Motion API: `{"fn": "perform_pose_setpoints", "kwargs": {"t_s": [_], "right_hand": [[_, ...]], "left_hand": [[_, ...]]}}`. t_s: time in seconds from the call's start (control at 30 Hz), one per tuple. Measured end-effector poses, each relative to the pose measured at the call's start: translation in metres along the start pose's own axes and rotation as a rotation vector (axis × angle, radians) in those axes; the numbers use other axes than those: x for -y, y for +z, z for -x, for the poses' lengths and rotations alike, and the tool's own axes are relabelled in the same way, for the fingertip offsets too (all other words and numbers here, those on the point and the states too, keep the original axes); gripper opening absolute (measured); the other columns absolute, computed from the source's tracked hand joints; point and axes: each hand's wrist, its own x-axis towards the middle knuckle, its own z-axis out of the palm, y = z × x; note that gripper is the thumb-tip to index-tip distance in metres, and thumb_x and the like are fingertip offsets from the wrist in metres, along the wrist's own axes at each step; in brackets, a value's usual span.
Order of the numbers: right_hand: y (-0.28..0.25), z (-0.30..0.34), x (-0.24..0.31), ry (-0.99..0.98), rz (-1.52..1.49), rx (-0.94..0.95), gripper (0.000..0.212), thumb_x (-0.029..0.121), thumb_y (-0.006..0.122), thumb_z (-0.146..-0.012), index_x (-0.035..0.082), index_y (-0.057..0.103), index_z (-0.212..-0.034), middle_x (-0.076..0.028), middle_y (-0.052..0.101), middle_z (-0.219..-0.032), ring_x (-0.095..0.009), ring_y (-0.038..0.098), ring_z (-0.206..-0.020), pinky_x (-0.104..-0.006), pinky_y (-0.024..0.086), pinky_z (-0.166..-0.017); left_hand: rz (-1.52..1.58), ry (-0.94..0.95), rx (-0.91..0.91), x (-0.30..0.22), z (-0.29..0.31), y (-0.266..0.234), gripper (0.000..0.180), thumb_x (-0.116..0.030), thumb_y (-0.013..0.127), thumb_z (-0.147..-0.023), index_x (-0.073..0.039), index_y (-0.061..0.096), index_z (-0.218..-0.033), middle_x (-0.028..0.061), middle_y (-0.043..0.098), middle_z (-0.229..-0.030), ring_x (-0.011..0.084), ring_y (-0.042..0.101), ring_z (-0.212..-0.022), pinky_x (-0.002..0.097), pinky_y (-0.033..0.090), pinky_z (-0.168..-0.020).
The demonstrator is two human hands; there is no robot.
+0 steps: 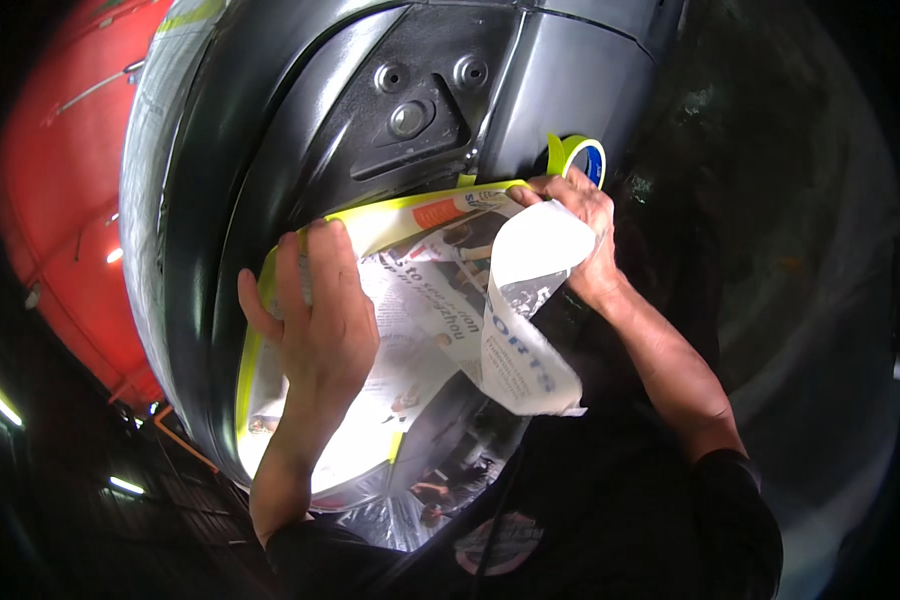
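Note:
A sheet of newspaper (400, 320) covers an opening in a dark, glossy vehicle body panel (580, 80). Yellow-green masking tape (244, 385) runs along the paper's left and upper edges. My left hand (325, 310) lies with fingers spread at the upper left edge, fingertips on the tape. At the upper right corner, my right hand (585, 220) is closed round a roll of masking tape (568, 150) with a blue core, its thumb and fingers at the paper's taped edge. A loose newspaper flap (530, 360) curls up below the right hand, partly hiding the sheet.
Above the paper, the panel has a triangular recess (410, 135) with round holes. A curved black edge (220, 200) and translucent plastic sheeting (145, 200) lie to the left, beside a red surface (70, 180). Clear plastic (385, 515) hangs below. The dark floor (760, 200) is at right.

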Motion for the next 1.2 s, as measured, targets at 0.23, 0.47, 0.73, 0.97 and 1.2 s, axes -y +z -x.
{"fn": "perform_pose_setpoints", "kwargs": {"t_s": [0.23,0.47,0.73,0.97,1.2], "right_hand": [[-0.006,-0.009,0.008,-0.028,-0.036,0.020,0.014,0.014,0.076,-0.096,0.001,0.078,-0.101,-0.013,0.074,-0.094,-0.030,0.071,-0.085,-0.0409,0.058,-0.080],[-0.012,-0.017,0.012,-0.003,-0.060,0.064,0.017,0.016,0.073,-0.095,0.003,0.073,-0.106,-0.014,0.074,-0.095,-0.032,0.071,-0.086,-0.0438,0.058,-0.079],[-0.011,-0.019,0.012,0.042,0.069,0.121,0.018,0.016,0.077,-0.092,0.011,0.077,-0.110,-0.012,0.074,-0.099,-0.032,0.071,-0.090,-0.0430,0.057,-0.085],[-0.012,-0.023,0.017,0.175,-0.054,0.075,0.017,0.017,0.079,-0.093,0.002,0.077,-0.100,-0.014,0.073,-0.089,-0.029,0.070,-0.083,-0.0416,0.056,-0.076],[-0.009,-0.019,0.018,0.148,-0.134,0.041,0.016,0.016,0.077,-0.095,0.001,0.076,-0.099,-0.015,0.072,-0.087,-0.031,0.070,-0.080,-0.0424,0.057,-0.075]], "left_hand": [[0.090,0.066,-0.084,0.003,-0.001,-0.001,0.036,-0.007,0.068,-0.094,0.000,0.072,-0.129,0.0165,0.069,-0.136,0.0329,0.064,-0.129,0.0600,0.035,-0.118],[0.245,0.175,-0.107,0.010,-0.008,0.001,0.025,-0.011,0.064,-0.097,0.002,0.074,-0.116,0.0206,0.071,-0.134,0.0348,0.066,-0.127,0.0544,0.048,-0.112],[0.262,0.211,-0.098,0.005,-0.013,0.003,0.027,-0.011,0.062,-0.097,0.001,0.072,-0.119,0.0213,0.069,-0.137,0.0363,0.065,-0.128,0.0544,0.045,-0.116],[0.254,0.337,-0.063,-0.004,-0.027,0.010,0.035,-0.014,0.060,-0.096,0.002,0.067,-0.126,0.0229,0.065,-0.144,0.0375,0.062,-0.131,0.0555,0.041,-0.118],[0.331,0.388,0.047,-0.015,-0.042,0.011,0.049,-0.018,0.059,-0.095,0.004,0.059,-0.139,0.0220,0.060,-0.149,0.0341,0.057,-0.132,0.0540,0.043,-0.112]]}}
